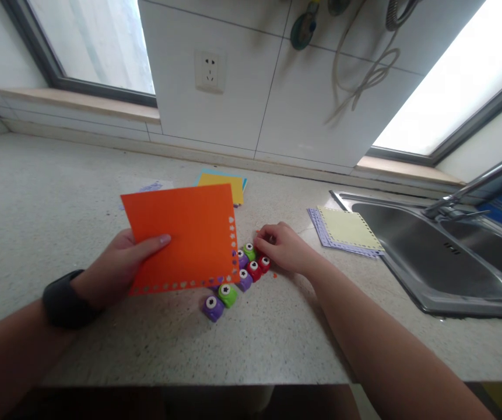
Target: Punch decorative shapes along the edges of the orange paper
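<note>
My left hand [122,262] grips an orange sheet of paper [185,233] by its left side, thumb on top. Small shaped holes run along the sheet's right and bottom edges. Under and beside its lower right corner stand several small craft punches, among them a purple punch [213,309], a green punch [228,296] and a red punch [254,270]. The sheet hides part of the group. My right hand [282,248] is at the far right end of the punches, beside another red punch [264,264]. Its fingers are curled together; what they hold, if anything, is hidden.
A stack of pale yellow and lilac sheets with punched edges [347,228] lies beside the steel sink [425,303] at right. Behind the orange sheet are yellow and blue papers [222,181] and a whitish piece with purple marks [157,186]. Orange scraps dot the speckled counter [154,344].
</note>
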The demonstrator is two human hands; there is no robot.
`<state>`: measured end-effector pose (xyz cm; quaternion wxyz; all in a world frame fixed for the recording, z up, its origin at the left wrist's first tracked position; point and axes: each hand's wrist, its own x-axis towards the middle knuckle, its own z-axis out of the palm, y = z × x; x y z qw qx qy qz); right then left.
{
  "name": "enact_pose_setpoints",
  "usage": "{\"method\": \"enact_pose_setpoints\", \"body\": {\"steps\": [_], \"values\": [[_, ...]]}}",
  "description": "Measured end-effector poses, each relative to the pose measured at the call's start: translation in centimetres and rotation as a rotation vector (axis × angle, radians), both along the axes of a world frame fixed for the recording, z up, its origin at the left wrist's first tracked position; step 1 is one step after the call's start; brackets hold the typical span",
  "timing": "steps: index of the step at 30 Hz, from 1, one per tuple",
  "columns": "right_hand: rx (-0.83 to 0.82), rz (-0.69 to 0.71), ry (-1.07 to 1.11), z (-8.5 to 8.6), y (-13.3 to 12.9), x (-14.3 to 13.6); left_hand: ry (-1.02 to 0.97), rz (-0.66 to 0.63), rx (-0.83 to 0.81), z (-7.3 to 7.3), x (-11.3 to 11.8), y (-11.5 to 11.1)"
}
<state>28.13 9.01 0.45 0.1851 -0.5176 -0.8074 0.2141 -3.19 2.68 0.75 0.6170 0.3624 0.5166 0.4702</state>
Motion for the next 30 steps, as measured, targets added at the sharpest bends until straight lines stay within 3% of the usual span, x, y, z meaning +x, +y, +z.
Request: {"method": "enact_pose_setpoints", "body": {"steps": [3, 7, 12, 16, 24, 30], "values": [[0.010, -0.008, 0.025, 0.0, 0.2, 0.0, -0.021, 0.182, 0.096, 1.2, -0.7, 0.8], [0.077, -0.001, 0.088, 0.1, 0.2, 0.0, -0.044, 0.239, 0.196, 2.1, -1.3, 1.5], [0.102, 0.179, 0.118, 0.3, 0.0, -0.1, -0.079, 0.202, 0.188, 1.0, -1.8, 2.3], [0.058, 0.289, 0.055, 0.5, -0.1, -0.1, -0.119, 0.263, 0.259, -0.3, -2.0, 3.0], [0.021, 0.279, 0.046, 0.6, -0.7, -0.7, -0.126, 0.266, 0.252, -0.3, -1.9, 3.1], [0.109, 0.074, 0.028, 0.9, -1.4, -3.4, -0.139, 0.243, 0.232, -0.8, -2.1, 3.3]]}}
